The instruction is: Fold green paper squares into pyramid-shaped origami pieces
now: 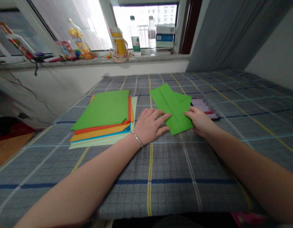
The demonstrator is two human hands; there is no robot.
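Note:
A folded sheet of green paper (173,109) lies on the checked cloth, with crease lines across it and a notch in its far edge. My left hand (153,124) rests at its left side, fingers spread, with fingertips touching the paper. At the right edge my right hand (197,120) pinches the paper between thumb and fingers. A silver bracelet (138,140) circles my left wrist. Left of that hand is a stack of coloured paper (105,109), green on top, with red, orange, blue and pale green sheets showing beneath.
A phone (204,108) lies partly behind the green paper and my right hand. The windowsill (98,60) beyond holds plastic bottles (135,41), a yellow cup (120,44) and a blue-and-white box (165,38). Grey curtain (227,38) hangs at the right; cables (29,91) run along the left wall.

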